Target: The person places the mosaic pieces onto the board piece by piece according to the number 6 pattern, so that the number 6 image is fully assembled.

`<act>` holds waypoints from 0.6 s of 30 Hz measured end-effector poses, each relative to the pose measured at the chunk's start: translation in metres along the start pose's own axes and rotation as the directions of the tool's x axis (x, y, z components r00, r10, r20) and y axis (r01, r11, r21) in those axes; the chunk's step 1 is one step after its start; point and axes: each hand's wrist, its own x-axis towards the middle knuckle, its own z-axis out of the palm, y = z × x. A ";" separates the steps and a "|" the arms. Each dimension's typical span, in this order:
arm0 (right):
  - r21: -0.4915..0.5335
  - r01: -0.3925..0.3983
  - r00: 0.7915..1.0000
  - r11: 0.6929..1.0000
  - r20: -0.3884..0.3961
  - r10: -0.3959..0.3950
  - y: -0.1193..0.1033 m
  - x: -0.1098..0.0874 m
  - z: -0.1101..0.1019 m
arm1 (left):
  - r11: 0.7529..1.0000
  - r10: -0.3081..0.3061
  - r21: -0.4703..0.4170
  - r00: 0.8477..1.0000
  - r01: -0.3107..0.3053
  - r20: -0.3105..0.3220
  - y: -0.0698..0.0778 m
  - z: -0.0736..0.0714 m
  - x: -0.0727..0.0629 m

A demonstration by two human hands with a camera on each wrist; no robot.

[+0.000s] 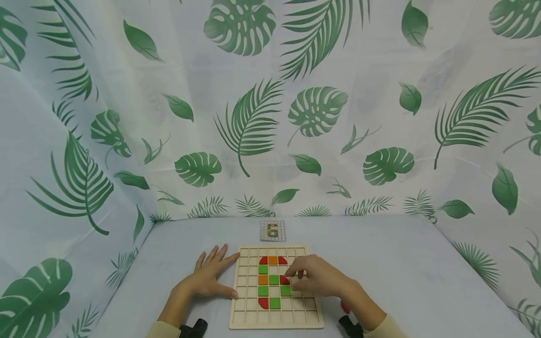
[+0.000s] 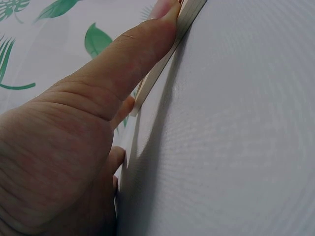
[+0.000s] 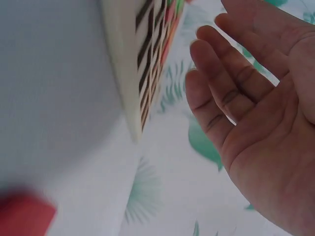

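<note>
A wooden grid board (image 1: pixel 249 319) lies on the table with red, orange and green tiles set in its squares. My left hand (image 1: pixel 209 277) is spread at the board's left side, its thumb (image 2: pixel 147 51) and index fingertip at the edge. Over the right half of the board is my right hand (image 1: pixel 317 274), its index fingertip and thumb apart, close to a rounded red tile (image 1: pixel 284 280). That tile sits right of a green tile (image 1: pixel 274 280). In the right wrist view the fingers (image 3: pixel 231 83) are loosely bent, with no tile visible between them.
Behind the board lies a small pattern card (image 1: pixel 272 230) with a coloured figure on a grid. Another red piece (image 1: pixel 345 306) is on the table beside my right wrist, partly hidden by it. A leaf-printed cloth (image 1: pixel 270 117) hangs behind the table and along its sides.
</note>
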 end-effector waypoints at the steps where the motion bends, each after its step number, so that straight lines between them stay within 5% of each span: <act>1: 0.012 -0.014 1.000 1.000 -0.002 0.014 0.003 -0.004 -0.003 | 1.000 0.001 0.000 1.000 -0.001 0.000 0.001 0.000 0.000; 18: 0.072 -0.206 0.974 0.976 0.115 0.197 0.044 -0.082 -0.045 | 1.000 0.007 0.004 1.000 -0.007 -0.009 -0.001 0.002 0.001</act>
